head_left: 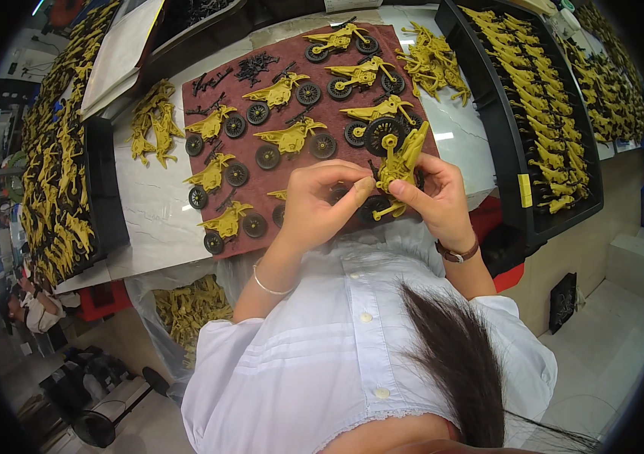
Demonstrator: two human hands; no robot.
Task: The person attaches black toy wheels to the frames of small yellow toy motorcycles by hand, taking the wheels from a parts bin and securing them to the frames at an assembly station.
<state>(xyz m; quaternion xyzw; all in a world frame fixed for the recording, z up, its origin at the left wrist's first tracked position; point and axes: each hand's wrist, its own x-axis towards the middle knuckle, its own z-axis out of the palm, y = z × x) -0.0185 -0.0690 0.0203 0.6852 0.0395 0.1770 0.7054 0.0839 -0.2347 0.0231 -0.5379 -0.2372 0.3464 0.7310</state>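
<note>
Over the near right part of the dark red mat (250,185), my right hand (441,203) holds a yellow toy motorcycle (400,168) tilted up, thumb on its body and fingers behind it. One black spoked wheel (384,137) is on the raised end of the toy. My left hand (331,203) is closed at the toy's left side, thumb and fingertips pinched together against it. Whatever small part sits between those fingertips is hidden. Beside and beyond my hands, yellow motorcycle bodies (285,139) lie in rows, each with black wheels (323,146) and dark handlebar pieces close by.
Small black parts (256,66) are heaped at the mat's far left. Piles of yellow parts lie left (155,125) and right (434,62) of the mat. A black crate (520,198) of lined-up yellow bodies stands at right. Below the table edge hangs a plastic bag (193,306) of yellow parts.
</note>
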